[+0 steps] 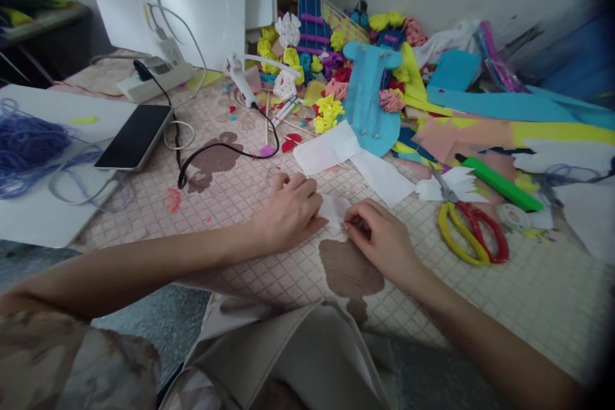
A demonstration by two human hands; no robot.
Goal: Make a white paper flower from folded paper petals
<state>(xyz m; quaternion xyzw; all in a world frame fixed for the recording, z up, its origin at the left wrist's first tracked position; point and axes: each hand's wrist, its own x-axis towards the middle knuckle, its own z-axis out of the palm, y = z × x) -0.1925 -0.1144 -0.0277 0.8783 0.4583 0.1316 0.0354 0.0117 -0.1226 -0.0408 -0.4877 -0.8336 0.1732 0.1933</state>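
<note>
A small white paper piece (335, 209) lies between my hands near the table's front edge. My left hand (289, 213) is closed, its fingers curled and its thumb at the paper's left side. On the right side, my right hand (377, 234) pinches the paper's edge between thumb and fingers. Just beyond are white paper strips (331, 146), spread flat and overlapping. To the right rest scissors (468, 224) with one yellow and one red handle, their blades over cut white paper (454, 184).
A hot glue gun (241, 80) with a black cord stands behind my left hand. Further left are a phone (137, 136), a power strip (156, 77) and purple yarn (29, 141). A blue guitar-shaped cutout (369, 96), crepe flowers (328, 114) and a green cutter (502, 184) lie beyond.
</note>
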